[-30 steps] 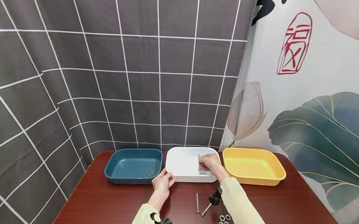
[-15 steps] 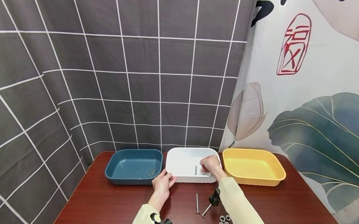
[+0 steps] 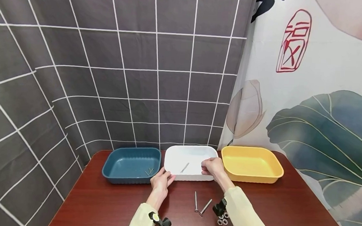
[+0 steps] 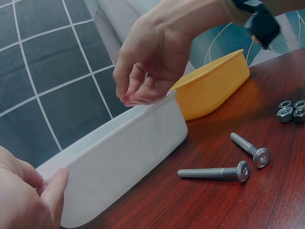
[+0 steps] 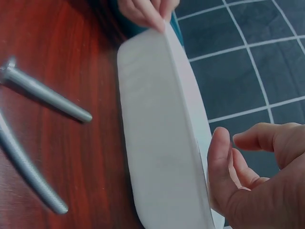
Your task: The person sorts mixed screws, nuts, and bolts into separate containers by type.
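Observation:
My left hand (image 3: 159,181) pinches the front left corner of the white tray (image 3: 192,177) between thumb and fingers. In the left wrist view that thumb (image 4: 56,193) lies against the tray's outer wall. One bolt (image 3: 185,167) lies slanted inside the tray. My right hand (image 3: 212,166) hovers at the tray's right end, its fingers loosely bent and nothing between them. The right wrist view shows a small gap between thumb and index finger. On the table in front are two more bolts, one nearly straight (image 3: 196,202) and one slanted (image 3: 205,208).
Left of the white tray stands a blue tray (image 3: 107,175) with several thin screws (image 3: 149,171) in it. A yellow tray (image 3: 252,178) is to the right. Several hex nuts (image 4: 285,114) are grouped on the brown table (image 3: 98,208), partly under my right wrist. A grey checked curtain (image 3: 170,87) hangs behind.
My right hand has let go of a bolt, which now lies slanted inside the white tray. That hand has drawn slightly back. The left hand keeps its grip, and the head view has shifted slightly.

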Motion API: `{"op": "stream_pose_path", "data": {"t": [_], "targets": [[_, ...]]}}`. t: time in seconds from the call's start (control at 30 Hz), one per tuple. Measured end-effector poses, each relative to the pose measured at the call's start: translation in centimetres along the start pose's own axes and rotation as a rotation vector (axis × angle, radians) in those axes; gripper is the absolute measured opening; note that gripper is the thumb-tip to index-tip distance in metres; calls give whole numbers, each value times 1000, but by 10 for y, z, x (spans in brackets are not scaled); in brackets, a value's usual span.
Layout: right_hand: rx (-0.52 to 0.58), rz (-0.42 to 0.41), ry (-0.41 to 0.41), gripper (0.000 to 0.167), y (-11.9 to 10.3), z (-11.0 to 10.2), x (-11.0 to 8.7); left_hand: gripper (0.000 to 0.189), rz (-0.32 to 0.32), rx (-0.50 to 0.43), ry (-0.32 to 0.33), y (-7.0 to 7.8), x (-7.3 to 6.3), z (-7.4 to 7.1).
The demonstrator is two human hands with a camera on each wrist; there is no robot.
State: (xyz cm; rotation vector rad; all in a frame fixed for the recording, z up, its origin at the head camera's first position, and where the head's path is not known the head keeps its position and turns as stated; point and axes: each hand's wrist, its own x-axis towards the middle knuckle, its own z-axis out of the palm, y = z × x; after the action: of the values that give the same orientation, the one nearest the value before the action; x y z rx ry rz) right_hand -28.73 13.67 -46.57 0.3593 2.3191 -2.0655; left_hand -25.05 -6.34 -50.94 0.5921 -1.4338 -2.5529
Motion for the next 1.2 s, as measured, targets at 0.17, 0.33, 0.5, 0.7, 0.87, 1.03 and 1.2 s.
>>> {"op": "stream_pose_path", "data": {"t": [0.17,0.33,0.5,0.7,0.87,1.03,1.2], "targets": [[62,-18,8,10,1,-4,-23,55,-4,-2,0,2,2,0],[82,-38,19,10,4,-11,-49,55,-8,-5,-3,1,2,-1],[45,-54,53,14,17,-17,-69,56,-10,-11,-8,2,5,-1],[-48,-49,93,11,36,-21,-89,58,-14,-20,-8,-1,5,-1],[-147,-57,109,12,45,-19,-97,58,-9,-19,-4,1,5,-2],[-286,-85,133,13,51,-16,-100,57,-13,-25,-3,0,4,-1],[-380,-116,145,11,56,-16,-101,57,-17,-24,0,-1,4,-1]]}}
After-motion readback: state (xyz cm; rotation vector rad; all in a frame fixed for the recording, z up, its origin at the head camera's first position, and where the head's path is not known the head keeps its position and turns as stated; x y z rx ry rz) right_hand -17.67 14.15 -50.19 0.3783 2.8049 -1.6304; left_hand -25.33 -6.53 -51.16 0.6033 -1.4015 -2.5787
